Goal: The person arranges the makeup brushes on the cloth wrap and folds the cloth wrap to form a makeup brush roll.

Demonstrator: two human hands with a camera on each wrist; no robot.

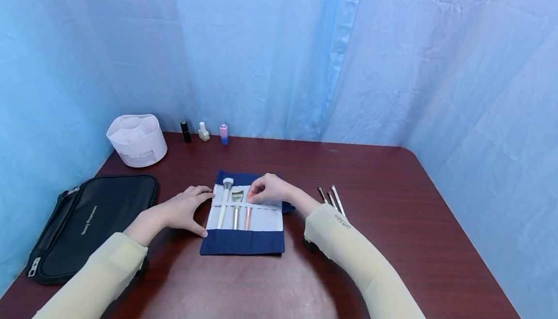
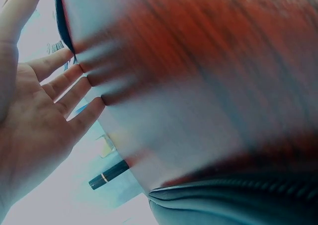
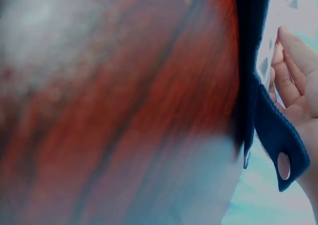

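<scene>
A navy brush roll (image 1: 241, 246) with a pale lining lies unfolded on the table. Under its elastic band sit a white-handled makeup brush (image 1: 222, 212), a flat makeup brush (image 1: 236, 217) and a pink makeup brush (image 1: 247, 219). My right hand (image 1: 270, 188) pinches the pink brush near its upper end, just above the band; the fingers cover that end. Along the roll's left edge my left hand (image 1: 185, 210) rests with spread fingers, thumb at the lower corner. The left wrist view shows the left fingertips (image 2: 102, 101) down at the tabletop.
Several more brushes (image 1: 333, 198) lie to the right, partly behind the right sleeve. A black zip case (image 1: 117, 217) occupies the left side. Behind stand a white organizer (image 1: 139, 149), a black tube (image 1: 186, 132), a nail polish bottle (image 1: 203, 132) and a pink-blue bottle (image 1: 224, 135). A snap strap (image 3: 280, 140) sticks out from the roll.
</scene>
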